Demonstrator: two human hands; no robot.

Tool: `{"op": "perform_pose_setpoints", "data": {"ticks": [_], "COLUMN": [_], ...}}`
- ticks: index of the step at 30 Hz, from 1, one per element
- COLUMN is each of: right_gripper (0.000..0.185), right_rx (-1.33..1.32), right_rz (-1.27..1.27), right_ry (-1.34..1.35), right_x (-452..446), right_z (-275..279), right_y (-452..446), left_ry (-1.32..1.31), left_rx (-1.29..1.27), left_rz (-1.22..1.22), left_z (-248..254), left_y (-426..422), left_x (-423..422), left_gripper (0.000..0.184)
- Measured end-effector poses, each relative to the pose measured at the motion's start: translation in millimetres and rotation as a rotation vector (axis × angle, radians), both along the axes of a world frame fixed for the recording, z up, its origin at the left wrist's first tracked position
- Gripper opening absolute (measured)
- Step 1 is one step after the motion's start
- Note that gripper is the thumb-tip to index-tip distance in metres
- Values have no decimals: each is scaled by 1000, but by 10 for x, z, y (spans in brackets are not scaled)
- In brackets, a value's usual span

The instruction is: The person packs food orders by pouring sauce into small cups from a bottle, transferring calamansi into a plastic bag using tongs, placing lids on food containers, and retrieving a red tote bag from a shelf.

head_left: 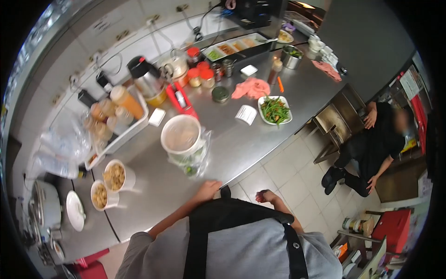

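My left hand rests at the front edge of the steel counter, its fingers drawn together with nothing seen in them. Off the counter, over the tiled floor, hangs my right hand; its fingers are loosely bent and appear to hold nothing. Nearest to my left hand is a clear plastic bag with green vegetables inside, partly hidden by a white tub above it. To the right lie a small white printed container and a square white dish of green beans.
Two white tubs of light brown pieces stand left, by an oval plate and a basket of bottles. Pink cloth, jars and a topping tray sit further back. A seated person is at right.
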State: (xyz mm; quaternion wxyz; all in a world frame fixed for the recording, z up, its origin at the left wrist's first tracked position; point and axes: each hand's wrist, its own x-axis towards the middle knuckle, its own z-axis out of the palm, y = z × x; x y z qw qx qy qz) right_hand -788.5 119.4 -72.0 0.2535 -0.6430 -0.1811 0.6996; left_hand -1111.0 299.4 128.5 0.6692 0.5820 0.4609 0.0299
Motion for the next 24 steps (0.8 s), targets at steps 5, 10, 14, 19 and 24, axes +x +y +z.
{"op": "perform_pose_setpoints", "data": {"ticks": [5,10,14,19,24], "right_gripper": [23,24,15,14,19], "right_rx": [-49,5,-80,67,184], "right_rz": [277,688,441,54,243], "right_ry": [-533,-731,-458,-262,-547], "right_x": [-405,-996,-1324,-1735,-1900], "right_z": [-13,206,15,-13,-375], "right_y": [-909,-839,-684,-944,-1743], "left_ry": [-315,-262,-277,-152,-341], "left_rx": [405,1050,873,710,531], "left_rz": [129,170,111,359,973], "left_z": [161,699,664,454,403], "left_y": [-276,-456,-728,-1011,-979], "left_x": [-460,-730,-1081,-1574,-2310], "left_gripper": [18,9,12,22,37]}}
